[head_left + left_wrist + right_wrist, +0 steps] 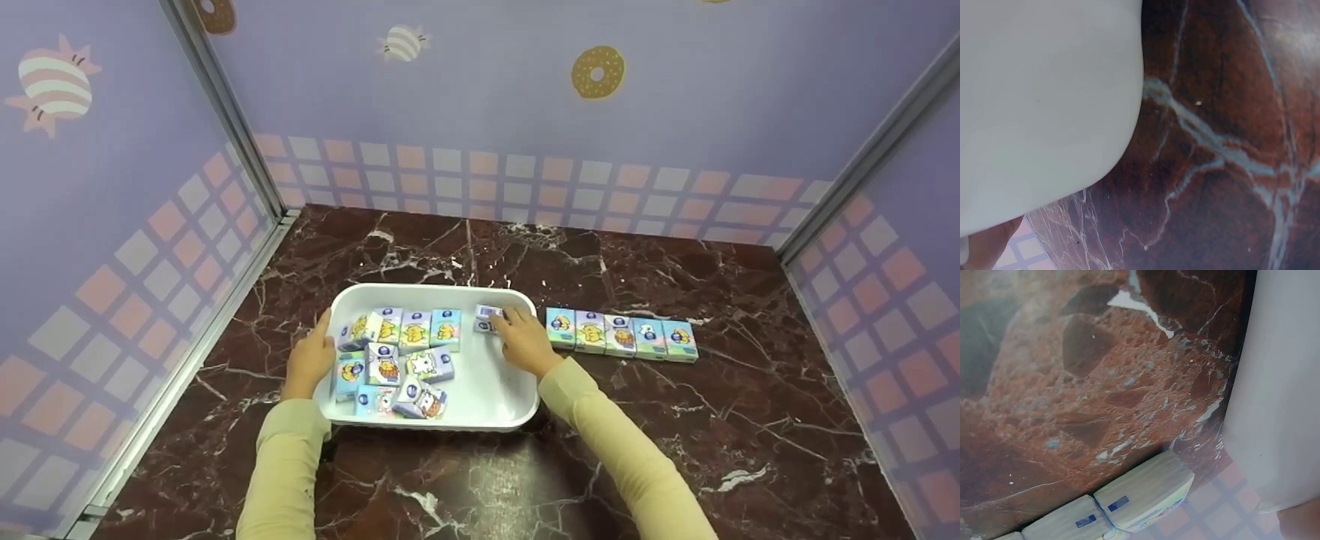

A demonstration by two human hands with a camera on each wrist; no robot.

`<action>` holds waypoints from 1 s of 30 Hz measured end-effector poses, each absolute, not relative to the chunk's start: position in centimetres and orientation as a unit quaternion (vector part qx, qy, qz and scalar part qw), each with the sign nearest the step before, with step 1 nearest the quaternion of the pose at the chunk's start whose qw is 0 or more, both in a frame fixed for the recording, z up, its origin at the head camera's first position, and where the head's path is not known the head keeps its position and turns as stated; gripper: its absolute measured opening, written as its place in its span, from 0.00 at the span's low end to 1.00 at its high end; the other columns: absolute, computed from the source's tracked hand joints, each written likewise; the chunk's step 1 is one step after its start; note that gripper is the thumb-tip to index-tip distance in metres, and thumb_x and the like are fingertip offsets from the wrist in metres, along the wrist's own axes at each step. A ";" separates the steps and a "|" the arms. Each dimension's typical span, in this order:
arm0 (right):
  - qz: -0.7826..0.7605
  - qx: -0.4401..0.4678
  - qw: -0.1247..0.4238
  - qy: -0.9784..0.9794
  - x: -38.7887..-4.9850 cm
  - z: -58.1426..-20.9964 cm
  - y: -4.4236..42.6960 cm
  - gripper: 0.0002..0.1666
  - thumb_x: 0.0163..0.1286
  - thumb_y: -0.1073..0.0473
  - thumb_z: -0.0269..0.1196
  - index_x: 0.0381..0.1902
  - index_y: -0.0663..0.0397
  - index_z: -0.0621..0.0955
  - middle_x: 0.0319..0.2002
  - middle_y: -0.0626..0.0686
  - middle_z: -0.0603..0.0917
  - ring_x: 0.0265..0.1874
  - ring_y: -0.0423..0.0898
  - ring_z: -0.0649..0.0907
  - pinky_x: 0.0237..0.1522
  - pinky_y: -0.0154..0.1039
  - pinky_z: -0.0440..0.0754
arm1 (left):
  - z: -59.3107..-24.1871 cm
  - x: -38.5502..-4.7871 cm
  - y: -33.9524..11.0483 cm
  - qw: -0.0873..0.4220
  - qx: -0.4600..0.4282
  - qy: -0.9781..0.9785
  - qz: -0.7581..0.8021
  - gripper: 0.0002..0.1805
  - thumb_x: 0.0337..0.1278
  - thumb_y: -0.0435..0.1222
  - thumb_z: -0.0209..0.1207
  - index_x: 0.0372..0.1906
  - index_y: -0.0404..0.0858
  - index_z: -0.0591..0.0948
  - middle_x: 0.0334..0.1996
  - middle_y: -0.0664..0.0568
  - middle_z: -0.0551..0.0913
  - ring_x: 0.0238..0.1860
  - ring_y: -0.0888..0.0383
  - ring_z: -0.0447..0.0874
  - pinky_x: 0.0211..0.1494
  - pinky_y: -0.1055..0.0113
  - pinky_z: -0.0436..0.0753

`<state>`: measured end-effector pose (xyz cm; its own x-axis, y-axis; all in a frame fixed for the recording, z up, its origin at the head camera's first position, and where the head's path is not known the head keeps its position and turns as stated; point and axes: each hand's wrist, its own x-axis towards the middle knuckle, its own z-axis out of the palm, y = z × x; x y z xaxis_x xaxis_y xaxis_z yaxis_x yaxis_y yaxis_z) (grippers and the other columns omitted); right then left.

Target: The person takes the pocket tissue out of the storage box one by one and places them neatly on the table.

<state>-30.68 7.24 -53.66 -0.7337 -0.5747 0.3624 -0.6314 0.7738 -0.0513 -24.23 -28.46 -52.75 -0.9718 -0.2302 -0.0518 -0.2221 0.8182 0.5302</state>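
A white rectangular tray [480,390] sits on the dark marbled table, with several small printed tissue packs [415,330] heaped in its left half. My left hand [309,364] holds the tray's left rim, its fingers along the outer wall. In the left wrist view, part of that hand [994,242] shows beneath the white wall. Over the tray's far right corner, my right hand [525,341] pinches a tissue pack [486,318]; the fingers partly cover it. Only a bit of the right hand [1300,520] appears in the right wrist view.
Right of the tray, several tissue packs [621,334] lie side by side in a row, close to the rim. Patterned purple panels [480,97] enclose the table [720,420] at the back and on both sides.
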 end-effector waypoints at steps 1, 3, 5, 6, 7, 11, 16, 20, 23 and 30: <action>0.084 0.324 0.169 -0.927 -30.7 -53.7 7.2 0.26 0.47 0.67 0.59 0.48 0.53 0.76 0.47 0.60 0.76 0.48 0.56 0.75 0.47 0.49 0.74 | -52.7 -24.2 -28.4 0.006 0.120 -0.953 -0.278 0.28 0.62 0.34 0.35 0.69 0.43 0.49 0.56 0.30 0.67 0.49 0.32 0.70 0.52 0.41 0.66; 0.080 0.321 0.169 -0.929 -30.7 -53.8 7.2 0.25 0.47 0.67 0.59 0.48 0.52 0.76 0.46 0.60 0.75 0.46 0.56 0.75 0.46 0.49 0.74 | -52.6 -24.2 -28.4 0.005 0.124 -0.952 -0.279 0.28 0.63 0.34 0.36 0.69 0.43 0.49 0.56 0.30 0.67 0.49 0.32 0.70 0.52 0.41 0.66; 0.079 0.317 0.162 -0.931 -30.6 -53.8 7.2 0.26 0.46 0.67 0.59 0.48 0.52 0.76 0.46 0.60 0.75 0.45 0.56 0.75 0.44 0.49 0.74 | -52.6 -24.2 -28.4 0.003 0.125 -0.952 -0.279 0.28 0.63 0.35 0.36 0.69 0.43 0.49 0.56 0.30 0.67 0.50 0.32 0.69 0.53 0.41 0.66; 0.078 0.315 0.158 -0.932 -30.6 -53.7 7.2 0.26 0.46 0.67 0.59 0.48 0.52 0.76 0.45 0.60 0.74 0.45 0.56 0.75 0.44 0.49 0.74 | -52.5 -24.2 -28.3 0.002 0.126 -0.952 -0.279 0.28 0.63 0.34 0.36 0.69 0.43 0.49 0.56 0.30 0.67 0.50 0.32 0.69 0.53 0.41 0.65; 0.078 0.314 0.154 -0.934 -30.5 -53.7 7.2 0.26 0.46 0.67 0.59 0.48 0.52 0.76 0.45 0.60 0.74 0.44 0.56 0.75 0.44 0.49 0.74 | -52.5 -24.2 -28.3 0.000 0.126 -0.951 -0.281 0.28 0.63 0.35 0.36 0.69 0.43 0.49 0.56 0.31 0.66 0.50 0.32 0.69 0.53 0.41 0.65; 0.068 0.312 0.152 -0.935 -30.4 -53.8 7.2 0.26 0.47 0.67 0.60 0.48 0.51 0.76 0.42 0.60 0.74 0.41 0.56 0.75 0.42 0.48 0.74 | -52.5 -24.1 -28.2 -0.005 0.127 -0.949 -0.287 0.28 0.63 0.35 0.35 0.69 0.43 0.48 0.57 0.31 0.66 0.50 0.34 0.70 0.55 0.41 0.64; 0.065 0.322 0.180 -0.927 -30.3 -53.8 7.2 0.24 0.47 0.68 0.59 0.45 0.49 0.77 0.31 0.57 0.76 0.31 0.54 0.77 0.36 0.46 0.74 | -52.4 -24.1 -28.2 0.008 0.118 -0.953 -0.280 0.28 0.62 0.34 0.36 0.69 0.42 0.49 0.55 0.29 0.67 0.48 0.32 0.71 0.52 0.41 0.66; 0.078 0.322 0.196 -0.923 -30.3 -53.9 7.2 0.21 0.49 0.69 0.58 0.43 0.49 0.78 0.26 0.56 0.74 0.27 0.53 0.76 0.32 0.45 0.74 | -52.5 -24.1 -28.2 0.015 0.112 -0.956 -0.272 0.29 0.62 0.34 0.36 0.68 0.42 0.49 0.55 0.29 0.67 0.49 0.31 0.70 0.51 0.41 0.67; 0.099 0.319 0.203 -0.920 -30.3 -53.9 7.3 0.19 0.49 0.68 0.58 0.42 0.50 0.79 0.25 0.55 0.74 0.24 0.53 0.76 0.29 0.45 0.73 | -52.5 -24.1 -28.2 0.011 0.115 -0.954 -0.277 0.28 0.63 0.35 0.36 0.68 0.42 0.49 0.56 0.30 0.66 0.50 0.32 0.70 0.52 0.41 0.66; 0.167 0.305 0.203 -0.915 -30.4 -53.9 7.4 0.14 0.53 0.64 0.60 0.41 0.52 0.78 0.27 0.54 0.73 0.20 0.49 0.73 0.23 0.43 0.72 | -52.5 -24.0 -28.3 0.011 0.118 -0.954 -0.275 0.28 0.63 0.35 0.36 0.68 0.42 0.50 0.56 0.30 0.67 0.51 0.32 0.68 0.54 0.42 0.65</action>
